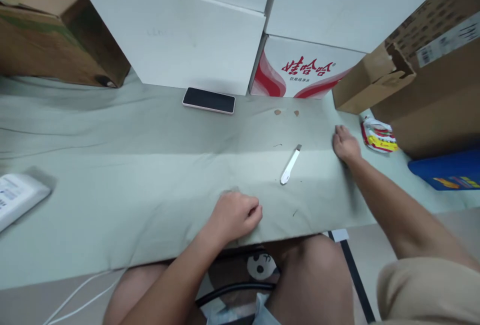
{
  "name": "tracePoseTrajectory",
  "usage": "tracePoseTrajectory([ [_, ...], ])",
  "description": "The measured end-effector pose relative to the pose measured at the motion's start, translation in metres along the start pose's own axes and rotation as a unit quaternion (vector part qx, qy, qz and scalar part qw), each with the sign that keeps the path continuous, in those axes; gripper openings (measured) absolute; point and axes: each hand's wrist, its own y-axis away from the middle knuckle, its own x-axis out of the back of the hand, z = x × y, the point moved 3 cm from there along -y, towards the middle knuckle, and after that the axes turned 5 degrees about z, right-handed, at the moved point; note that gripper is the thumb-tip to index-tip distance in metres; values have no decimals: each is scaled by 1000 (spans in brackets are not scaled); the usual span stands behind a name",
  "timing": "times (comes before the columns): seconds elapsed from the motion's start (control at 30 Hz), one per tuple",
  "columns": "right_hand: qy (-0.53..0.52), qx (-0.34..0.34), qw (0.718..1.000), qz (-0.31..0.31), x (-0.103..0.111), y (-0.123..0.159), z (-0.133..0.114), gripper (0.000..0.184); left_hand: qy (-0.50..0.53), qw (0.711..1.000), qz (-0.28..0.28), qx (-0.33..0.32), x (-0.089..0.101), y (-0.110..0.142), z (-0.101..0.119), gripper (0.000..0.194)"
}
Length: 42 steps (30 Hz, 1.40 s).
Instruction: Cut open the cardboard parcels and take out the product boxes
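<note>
My left hand [238,215] rests as a loose fist on the pale green cloth near the front edge, and nothing shows in it. Farther right, my right hand [345,144] lies on the cloth with its fingers curled in, also with nothing visible in it. Between the two hands lies a white utility knife [290,166], touched by neither; a short piece of its metal blade sticks out at the far end. Two small brown scraps [277,112] lie beyond the knife. Beside my right hand is a red, white and yellow packet [378,135].
A black-screened phone [209,100] lies against stacked white boxes [198,40] at the back. A red-and-white printed carton [303,70] and a narrow cardboard box [371,77] stand right of it. A blue package [446,170] is far right, a white packet [20,197] far left.
</note>
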Motion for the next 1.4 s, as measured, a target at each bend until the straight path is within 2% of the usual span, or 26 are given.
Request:
tracePoseTrajectory([
  [0.07, 50, -25, 998, -12, -5, 35, -1, 35, 8, 1000, 8, -9, 0, 2, 1, 38],
  [0.17, 85, -37, 995, -42, 2, 81, -14, 41, 27, 999, 27, -15, 3, 7, 5, 38],
  [0.3, 111, -49, 990, -73, 12, 137, -44, 44, 52, 996, 67, -18, 11, 18, 8, 38],
  [0.43, 124, -69, 984, -112, 8, 191, -76, 50, 76, 990, 113, -19, 22, 29, 3, 39],
  [0.53, 133, -90, 978, -135, 3, 215, -101, 56, 94, 985, 143, -20, 30, 39, -5, 38],
  [0.63, 145, -126, 973, -131, -2, 211, -128, 54, 111, 979, 169, -19, 38, 48, -13, 38],
  [0.77, 155, -129, 974, -105, -20, 180, -176, 50, 131, 970, 203, -8, 47, 62, -20, 38],
  [0.87, 146, -63, 978, -133, -42, 160, -220, 42, 147, 965, 218, 5, 52, 71, -24, 36],
  [0.97, 96, 37, 977, -186, -60, 142, -271, 33, 167, 958, 230, 20, 58, 79, -29, 33],
  [1.03, 52, 105, 973, -200, -70, 130, -311, 25, 182, 953, 240, 29, 62, 82, -34, 31],
  [1.13, 25, 171, 968, -184, -89, 110, -382, 13, 203, 946, 248, 45, 67, 84, -40, 31],
  [1.33, 54, 290, 946, -133, -153, 87, -550, 25, 237, 945, 218, 55, 74, 74, -45, 30],
  [1.4, 35, 383, 917, -109, -176, 82, -599, 31, 249, 945, 207, 54, 74, 70, -47, 31],
])
